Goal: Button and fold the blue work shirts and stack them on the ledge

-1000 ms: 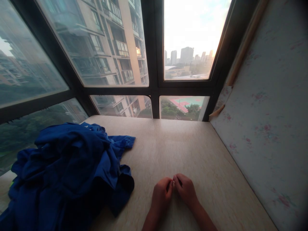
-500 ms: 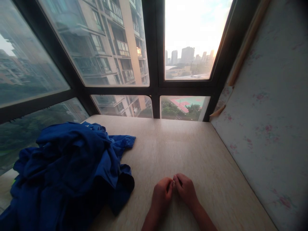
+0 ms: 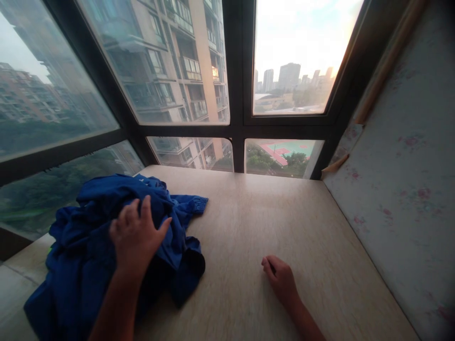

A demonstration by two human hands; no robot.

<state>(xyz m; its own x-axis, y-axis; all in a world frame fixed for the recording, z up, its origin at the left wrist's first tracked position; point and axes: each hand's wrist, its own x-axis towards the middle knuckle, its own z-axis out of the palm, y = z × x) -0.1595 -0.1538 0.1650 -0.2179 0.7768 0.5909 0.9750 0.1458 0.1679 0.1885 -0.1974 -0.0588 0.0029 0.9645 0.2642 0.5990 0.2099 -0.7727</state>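
Observation:
A crumpled blue garment [image 3: 88, 227] lies in a heap at the left of the pale marbled sill, one elastic cuff pointing right. Over the heap is my left hand [image 3: 137, 237], fingers spread and nothing held; whether it touches the cloth cannot be made out. My right hand [image 3: 280, 277] rests on the sill to the right of the garment, fingers curled closed. Nothing shows in its grip, though the inside of the fingers is partly hidden.
Dark window frames [image 3: 238, 130] stand along the back and left of the sill [image 3: 234, 213]. On the right rises a wall with floral paper [image 3: 401, 208], its edge torn and peeling near the window. Buildings and trees show outside.
My left hand has left its place beside my right hand, moved left over the blue garment and opened. My right hand stays closed on the sill. The view has shifted slightly left.

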